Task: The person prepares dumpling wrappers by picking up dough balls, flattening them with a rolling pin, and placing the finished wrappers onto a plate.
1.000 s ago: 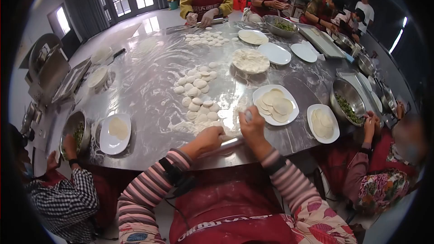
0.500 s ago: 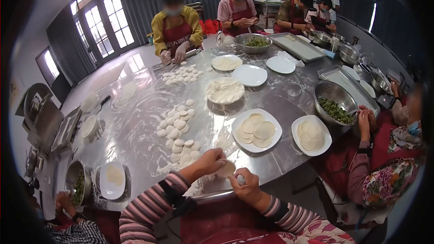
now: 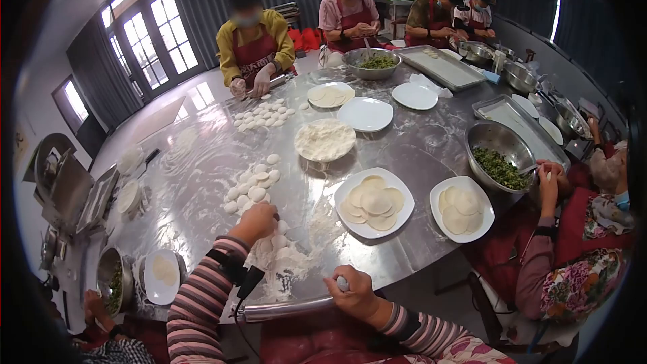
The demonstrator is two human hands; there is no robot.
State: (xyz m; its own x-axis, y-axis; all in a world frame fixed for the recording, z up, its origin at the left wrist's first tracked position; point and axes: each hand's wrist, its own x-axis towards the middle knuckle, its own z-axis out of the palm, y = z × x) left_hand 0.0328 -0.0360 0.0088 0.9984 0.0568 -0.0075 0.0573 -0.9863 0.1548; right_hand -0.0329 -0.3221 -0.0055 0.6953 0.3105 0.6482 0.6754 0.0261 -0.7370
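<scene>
My left hand (image 3: 258, 222) reaches over the cluster of small flattened dough pieces (image 3: 257, 193) on the floury metal table. Its fingers are bent down and their tips are hidden, so what they pinch cannot be made out. At the table's near edge my right hand (image 3: 355, 291) is closed round a rolling pin (image 3: 343, 284), of which only the pale rounded end shows. Ahead of it, a square white plate (image 3: 342, 227) bears a stack of thin round dough wrappers (image 3: 375, 201). Loose flour (image 3: 296, 264) lies between my hands.
A heaped plate of flour (image 3: 325, 140) stands mid-table, near an empty white plate (image 3: 364, 114). To the right are another plate of wrappers (image 3: 462, 210) and a steel bowl (image 3: 499, 155) of chopped green filling. Several co-workers in aprons work around the table.
My left hand has left the wrapper by the rolling pin and moved left to the dough pieces. Another wrapper now tops the stack on the near plate. The right hand keeps the pin.
</scene>
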